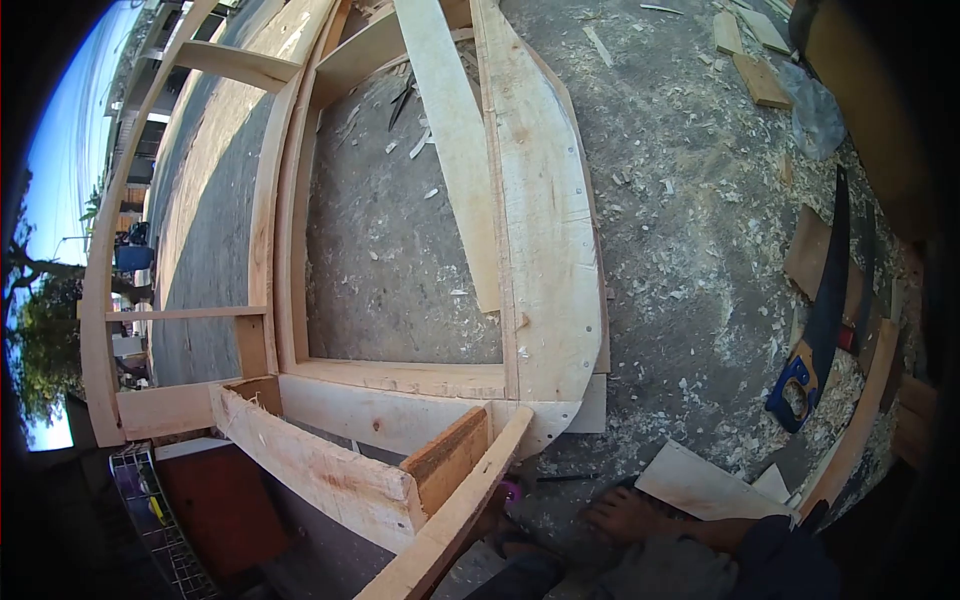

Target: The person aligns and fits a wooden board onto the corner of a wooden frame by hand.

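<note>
What looks like my left hand (487, 522) is in deep shadow at the bottom, beside a narrow wooden strip (455, 525). Its fingers are mostly hidden, so its grip does not show. A small pink round object (512, 491) lies right by it. The strip slants across the corner of a wooden frame (390, 377), over a short brown block (445, 458) and a rough-edged board (320, 465). One end of the strip rests near a wide, curved-edge panel (545, 220) with nail heads along its edge. My right hand is not in view.
A handsaw (822, 310) with a blue handle lies on the shaving-strewn ground to the right. A loose plank (450, 140) leans across the frame opening. Beside what seems a bare foot (625, 515) lies a pale board piece (710, 485). A wire rack (155, 515) stands lower left.
</note>
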A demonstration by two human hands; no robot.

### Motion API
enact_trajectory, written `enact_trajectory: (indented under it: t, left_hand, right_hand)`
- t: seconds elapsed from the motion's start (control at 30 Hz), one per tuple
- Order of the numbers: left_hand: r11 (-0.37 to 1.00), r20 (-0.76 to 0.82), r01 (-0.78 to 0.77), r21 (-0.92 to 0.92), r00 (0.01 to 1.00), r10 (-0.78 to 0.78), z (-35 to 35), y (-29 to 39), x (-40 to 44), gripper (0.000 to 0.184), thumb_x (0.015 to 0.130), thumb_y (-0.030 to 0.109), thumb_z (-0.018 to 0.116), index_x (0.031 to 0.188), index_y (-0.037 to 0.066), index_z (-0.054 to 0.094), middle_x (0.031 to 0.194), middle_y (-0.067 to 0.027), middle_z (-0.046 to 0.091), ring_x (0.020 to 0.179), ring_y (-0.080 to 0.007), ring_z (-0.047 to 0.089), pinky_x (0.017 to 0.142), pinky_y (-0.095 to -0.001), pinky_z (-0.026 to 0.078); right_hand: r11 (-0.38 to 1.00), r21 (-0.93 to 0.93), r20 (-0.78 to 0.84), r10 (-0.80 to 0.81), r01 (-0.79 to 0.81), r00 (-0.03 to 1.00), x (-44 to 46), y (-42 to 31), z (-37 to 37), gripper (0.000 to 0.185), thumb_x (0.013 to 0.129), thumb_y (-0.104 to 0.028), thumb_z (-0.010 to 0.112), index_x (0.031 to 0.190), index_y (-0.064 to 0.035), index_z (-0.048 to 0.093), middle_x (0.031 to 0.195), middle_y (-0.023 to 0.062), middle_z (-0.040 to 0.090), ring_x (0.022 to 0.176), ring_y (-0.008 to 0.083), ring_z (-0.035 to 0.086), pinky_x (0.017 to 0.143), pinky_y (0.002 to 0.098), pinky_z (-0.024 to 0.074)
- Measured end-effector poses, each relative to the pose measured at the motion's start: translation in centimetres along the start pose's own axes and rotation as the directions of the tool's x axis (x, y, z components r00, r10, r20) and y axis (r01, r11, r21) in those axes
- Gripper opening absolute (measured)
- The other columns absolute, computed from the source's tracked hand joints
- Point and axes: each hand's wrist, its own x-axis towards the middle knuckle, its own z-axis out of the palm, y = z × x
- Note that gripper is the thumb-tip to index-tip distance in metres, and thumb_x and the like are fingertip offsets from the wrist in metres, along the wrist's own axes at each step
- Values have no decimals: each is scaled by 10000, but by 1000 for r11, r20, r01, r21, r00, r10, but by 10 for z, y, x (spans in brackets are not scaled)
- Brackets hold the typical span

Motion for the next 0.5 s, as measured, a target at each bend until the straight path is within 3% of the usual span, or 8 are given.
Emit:
enact_trajectory:
  t: [0.5]
  left_hand:
    - [981, -21, -189, 39, 982, 190, -4, -10, 7, 406, 873, 174, 757, 1211, -6, 622, 1120, -159, 680, 1024, -287, 669, 891, -390, 535]
  right_hand:
    - [998, -55, -46, 4, -6, 999, -5, -1, 4, 343, 855, -251, 671, 1149, -76, 646, 1008, 58, 681, 1033, 233, 612, 932, 398, 453]
